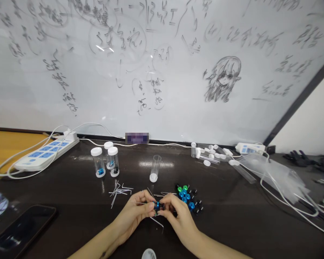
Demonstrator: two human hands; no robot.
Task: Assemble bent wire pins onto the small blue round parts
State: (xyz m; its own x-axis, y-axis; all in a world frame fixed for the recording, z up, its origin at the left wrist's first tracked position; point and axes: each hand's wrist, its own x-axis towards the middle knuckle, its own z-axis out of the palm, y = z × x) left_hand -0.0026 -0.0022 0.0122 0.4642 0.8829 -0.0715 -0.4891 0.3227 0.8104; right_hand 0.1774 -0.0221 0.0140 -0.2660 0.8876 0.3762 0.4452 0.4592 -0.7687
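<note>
My left hand [136, 212] and my right hand [175, 216] meet over the dark table [78, 216], both pinching one small blue metal part [158, 206] between their fingertips. A thin hex key seems to stick out from the left hand's fingers. Just right of my hands lies a cluster of small blue, green and black parts [189, 199]. A loose pile of small hex keys [118, 190] lies to the upper left of my left hand. An open clear vial [155, 168] stands upside down on its cap behind my hands.
Three capped vials [106, 162] with blue parts stand back left, beside a white power strip [45, 153]. Several empty tubes and caps [210, 153] lie back right, with plastic bags [275, 172] and white cables. A black phone [21, 230] lies front left. A whiteboard rises behind.
</note>
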